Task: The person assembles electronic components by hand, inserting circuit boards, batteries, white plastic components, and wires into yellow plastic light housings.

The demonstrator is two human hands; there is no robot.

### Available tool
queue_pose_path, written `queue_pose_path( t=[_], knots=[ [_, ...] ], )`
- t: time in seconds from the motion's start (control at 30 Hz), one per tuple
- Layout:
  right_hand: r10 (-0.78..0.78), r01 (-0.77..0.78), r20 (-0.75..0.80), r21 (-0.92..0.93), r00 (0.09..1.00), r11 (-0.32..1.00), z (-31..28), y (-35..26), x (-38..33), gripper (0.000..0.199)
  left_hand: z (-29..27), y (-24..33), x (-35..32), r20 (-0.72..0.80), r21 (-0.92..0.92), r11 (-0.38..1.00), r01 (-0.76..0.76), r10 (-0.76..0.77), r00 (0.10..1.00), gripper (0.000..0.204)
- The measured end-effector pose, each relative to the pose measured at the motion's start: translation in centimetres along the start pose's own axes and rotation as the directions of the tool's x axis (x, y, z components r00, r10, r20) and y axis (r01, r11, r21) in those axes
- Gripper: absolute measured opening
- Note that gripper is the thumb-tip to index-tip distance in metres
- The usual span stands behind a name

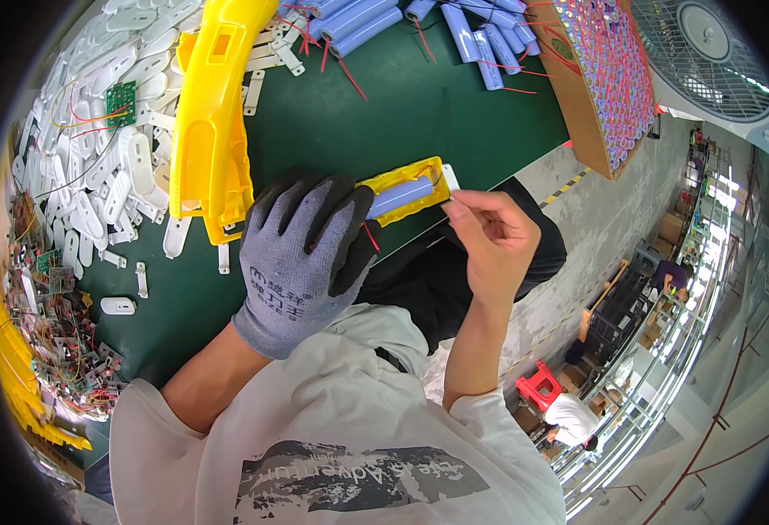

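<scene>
My left hand (301, 254), in a grey glove with dark fingers, wraps around one end of a small yellow plastic housing (390, 218). A blue cylindrical battery (402, 198) lies inside the housing. A short red wire (371, 236) sticks out by the gloved fingertips. My bare right hand (494, 241) has thumb and index finger pinched at the housing's far right end, on a small white plastic piece (451, 178). How much of that piece sits in the fingers is hidden. The housing is held near the edge of the green table (358, 122), above my lap.
Large yellow housings (212, 122) lie left of my glove. Beyond them spreads a heap of white plastic parts (139, 166), with wired circuit boards (73, 367) nearer. Blue batteries (362, 31) lie at the back, beside a cardboard box (577, 114) of batteries. A fan (704, 31) stands far right.
</scene>
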State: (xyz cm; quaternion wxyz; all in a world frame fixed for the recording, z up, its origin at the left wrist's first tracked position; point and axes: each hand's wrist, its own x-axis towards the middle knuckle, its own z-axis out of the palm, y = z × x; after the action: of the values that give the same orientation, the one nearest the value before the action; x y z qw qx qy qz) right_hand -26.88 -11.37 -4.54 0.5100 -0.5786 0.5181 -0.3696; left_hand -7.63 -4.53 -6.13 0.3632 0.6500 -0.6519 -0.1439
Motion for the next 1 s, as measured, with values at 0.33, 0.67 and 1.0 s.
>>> queue_pose_path(
  t=[0.33, 0.67, 1.0],
  knots=[
    [-0.138, 0.137, -0.005, 0.178, 0.99, 0.974, -1.0, 1.1, -0.6, 0.016, 0.0, -0.3, -0.2, 0.008, 0.013, 1.0, 0.006, -0.006, 1.0, 0.041],
    [0.014, -0.014, 0.003, -0.003, 1.0, 1.0, 0.1, 0.3, 0.0, 0.013, 0.0, -0.2, 0.0, 0.021, -0.01, 1.0, -0.012, 0.012, 1.0, 0.043],
    [-0.101, 0.098, -0.009, -0.161, 0.995, 0.982, 0.4, 1.0, 0.8, 0.013, 0.0, -0.1, -0.4, 0.046, 0.009, 1.0, 0.017, -0.017, 0.999, 0.047]
  ],
)
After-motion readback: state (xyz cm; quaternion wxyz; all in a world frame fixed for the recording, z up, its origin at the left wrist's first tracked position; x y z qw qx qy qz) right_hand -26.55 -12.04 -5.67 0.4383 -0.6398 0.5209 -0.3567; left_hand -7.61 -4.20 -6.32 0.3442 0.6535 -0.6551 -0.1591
